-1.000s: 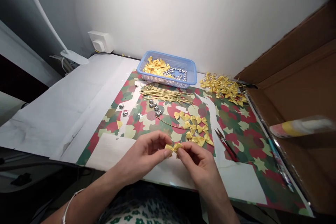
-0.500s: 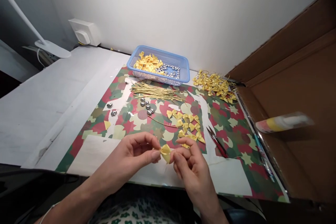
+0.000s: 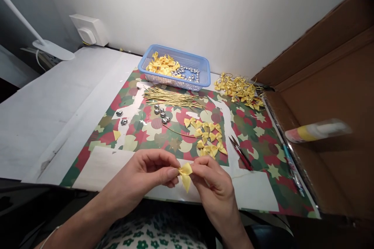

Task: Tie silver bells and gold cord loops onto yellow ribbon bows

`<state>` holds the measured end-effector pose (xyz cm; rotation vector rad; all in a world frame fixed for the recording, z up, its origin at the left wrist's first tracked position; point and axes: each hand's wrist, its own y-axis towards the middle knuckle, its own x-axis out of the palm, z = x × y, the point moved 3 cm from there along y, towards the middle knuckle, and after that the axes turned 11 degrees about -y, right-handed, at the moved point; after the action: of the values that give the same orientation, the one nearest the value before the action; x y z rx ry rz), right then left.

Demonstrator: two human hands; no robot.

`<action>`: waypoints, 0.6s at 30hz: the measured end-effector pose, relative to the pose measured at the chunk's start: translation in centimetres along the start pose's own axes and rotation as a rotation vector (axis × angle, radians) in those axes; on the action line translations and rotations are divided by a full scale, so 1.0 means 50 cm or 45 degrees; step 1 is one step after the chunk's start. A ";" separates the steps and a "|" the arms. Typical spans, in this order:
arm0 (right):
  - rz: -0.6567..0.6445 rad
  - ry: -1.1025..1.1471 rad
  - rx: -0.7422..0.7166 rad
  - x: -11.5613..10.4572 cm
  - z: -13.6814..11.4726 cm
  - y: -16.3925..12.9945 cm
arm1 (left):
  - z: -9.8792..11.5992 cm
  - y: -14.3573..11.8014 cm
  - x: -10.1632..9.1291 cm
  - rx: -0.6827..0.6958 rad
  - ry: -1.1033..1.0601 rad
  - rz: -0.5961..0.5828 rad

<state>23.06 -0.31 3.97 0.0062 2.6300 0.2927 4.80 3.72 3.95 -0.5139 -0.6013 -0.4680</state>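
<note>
Both hands, left hand (image 3: 146, 173) and right hand (image 3: 212, 186), pinching small yellow satin ribbon bow (image 3: 186, 174) at lower centre; best gripped lightly at the knot, wings kept uncrushed.

Yellow bow (image 3: 186, 175); blue basket (image 3: 204, 79); camouflage-patterned mat (image 3: 263, 140).

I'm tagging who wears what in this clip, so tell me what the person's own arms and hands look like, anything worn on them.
Both forearms are bare, with no sleeves in view. The left hand and right hand wear no gloves, and no rings show. A thin pale bangle circles the left arm near the lower edge of the picture. The fingernails are short and unpainted.
</note>
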 end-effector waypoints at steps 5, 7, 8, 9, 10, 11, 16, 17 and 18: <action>0.024 -0.038 -0.083 0.000 -0.010 -0.003 | -0.005 -0.003 0.003 -0.046 0.006 0.016; 0.035 -0.035 -0.120 -0.001 -0.012 -0.003 | -0.005 -0.004 0.006 -0.056 0.004 0.013; 0.037 -0.032 -0.131 -0.001 -0.012 -0.003 | -0.005 -0.005 0.006 -0.058 -0.001 0.011; 0.037 -0.030 -0.135 -0.001 -0.012 -0.003 | -0.005 -0.006 0.007 -0.059 -0.003 0.009; 0.034 -0.028 -0.138 0.000 -0.011 -0.004 | -0.005 -0.007 0.007 -0.059 -0.001 0.006; 0.028 -0.027 -0.138 0.000 -0.011 -0.004 | -0.005 -0.008 0.007 -0.059 0.000 0.005; 0.012 -0.023 -0.131 0.004 -0.009 -0.005 | -0.003 -0.014 0.008 -0.036 0.021 -0.004; 0.013 -0.022 -0.131 0.003 -0.009 -0.005 | -0.002 -0.014 0.008 -0.034 0.026 -0.008; 0.014 -0.021 -0.130 0.003 -0.009 -0.005 | -0.002 -0.015 0.009 -0.031 0.029 -0.011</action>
<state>22.73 -0.62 4.23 -0.0113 2.5960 0.4289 4.77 2.97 4.36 -0.5287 -0.5763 -0.4894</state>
